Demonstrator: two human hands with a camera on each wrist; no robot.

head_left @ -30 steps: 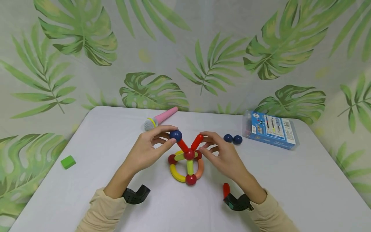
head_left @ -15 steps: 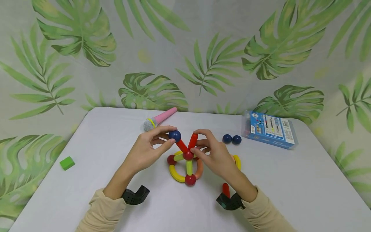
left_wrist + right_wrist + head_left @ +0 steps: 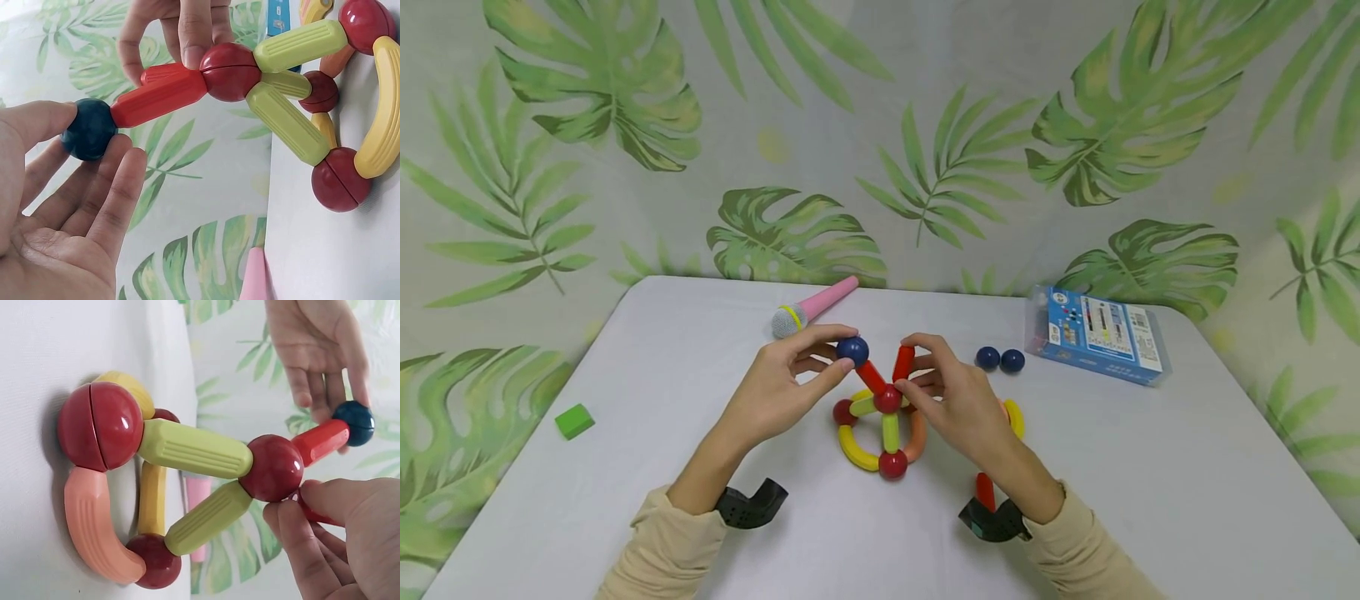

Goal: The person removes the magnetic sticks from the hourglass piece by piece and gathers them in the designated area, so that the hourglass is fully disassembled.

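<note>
A stick-and-ball building toy stands on the table, its base a ring of curved yellow (image 3: 857, 450) and orange sticks (image 3: 94, 522) joined by red balls (image 3: 892, 464). Light green sticks (image 3: 300, 45) lean up from it to a red top ball (image 3: 887, 398). From that ball a red stick (image 3: 159, 97) slants up-left to a blue ball (image 3: 852, 352), which my left hand (image 3: 786, 383) pinches between thumb and fingers. My right hand (image 3: 955, 400) pinches a second red stick (image 3: 903, 363), whose lower end is right at the top ball, partly hidden by my thumb.
Two blue balls (image 3: 1001, 360) lie behind my right hand, near a blue box (image 3: 1101, 333). A pink toy microphone (image 3: 820, 304) lies at the back, a green block (image 3: 575, 422) at left. Another red stick (image 3: 985, 490) and a curved yellow piece (image 3: 1015, 419) lie around my right forearm.
My right hand has moved left with its red stick, which now stands more upright over the top ball. The yellow piece by the forearm has come into view. My left hand keeps its place.
</note>
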